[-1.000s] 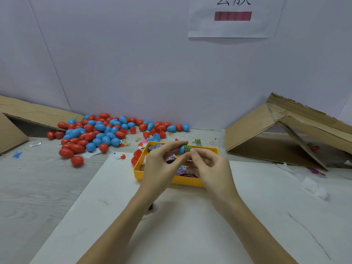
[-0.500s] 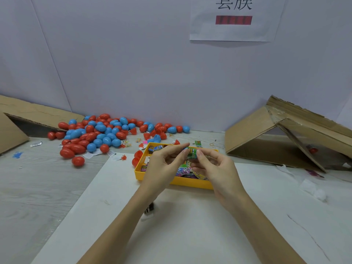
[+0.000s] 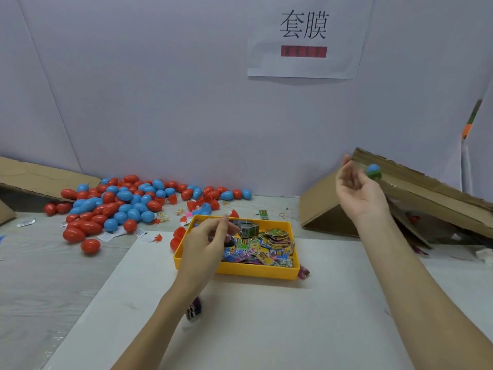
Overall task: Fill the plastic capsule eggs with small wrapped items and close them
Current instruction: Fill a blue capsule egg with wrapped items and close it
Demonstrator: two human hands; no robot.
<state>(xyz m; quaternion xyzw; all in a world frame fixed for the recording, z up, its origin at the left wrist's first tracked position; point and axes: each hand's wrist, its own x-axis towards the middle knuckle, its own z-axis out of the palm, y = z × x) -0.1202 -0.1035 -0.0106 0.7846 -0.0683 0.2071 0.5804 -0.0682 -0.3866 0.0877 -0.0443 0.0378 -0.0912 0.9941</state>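
Note:
A yellow tray (image 3: 240, 272) in the middle of the white mat holds several small colourful wrapped packets (image 3: 262, 249). My left hand (image 3: 206, 243) hovers over the tray's left side, fingers loosely curled, with nothing seen in it. My right hand (image 3: 356, 190) is raised at the right, palm up and fingers spread. A blurred blue capsule egg (image 3: 373, 170) with something green in it is just off those fingertips, in front of the cardboard box (image 3: 426, 188). A pile of red and blue eggs (image 3: 120, 204) lies at the back left.
A white mat (image 3: 266, 329) covers the near table. Flattened cardboard (image 3: 40, 177) lies at the far left. Loose wrappers and red egg halves (image 3: 177, 237) sit beside the tray. A dark packet (image 3: 194, 311) lies under my left forearm. A paper sign (image 3: 304, 36) hangs on the wall.
Both hands were together over the tray, working on the blue egg. My right hand has swung up and right toward the cardboard box, and the egg has left its fingers. My left hand stayed over the tray.

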